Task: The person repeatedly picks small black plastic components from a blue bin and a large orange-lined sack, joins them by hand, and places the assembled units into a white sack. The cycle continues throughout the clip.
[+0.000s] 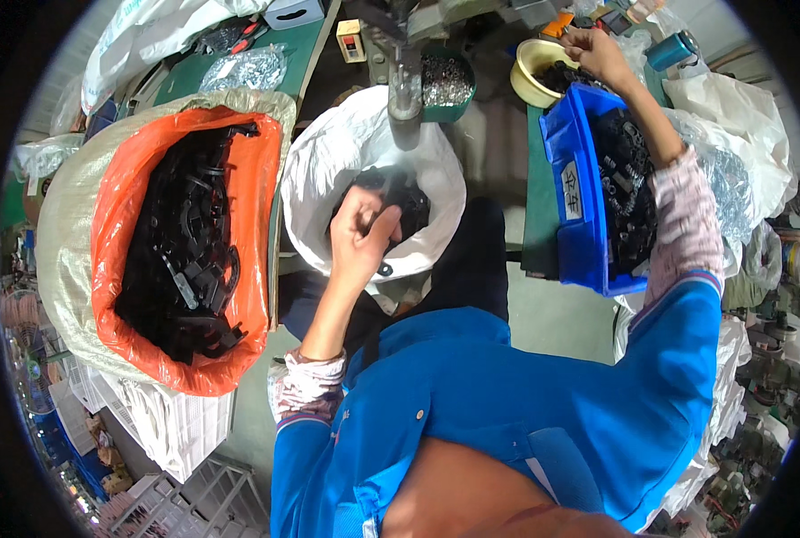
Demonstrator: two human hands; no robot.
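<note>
My left hand [362, 231] is over the mouth of a white bag [315, 148], its fingers curled and thumb bent inward. Black parts [410, 204] lie under and beside it in the bag; what the fingers hold, if anything, is lost against them. Far right, my right hand [600, 57] reaches over the rim of a cream plastic bowl [527, 76] with dark small pieces in it. The fingertips are drawn together in a pinch, and anything between them is too small to name. A metal machine head [405, 90] stands just beyond the white bag.
On the left, an orange-lined sack [261, 224] holds black plastic parts [189, 251]. A blue bin [588, 224] of dark parts sits under my right forearm. A green container [449, 109] of small metal pieces is behind the machine head. A blue cylinder [671, 51] lies far right.
</note>
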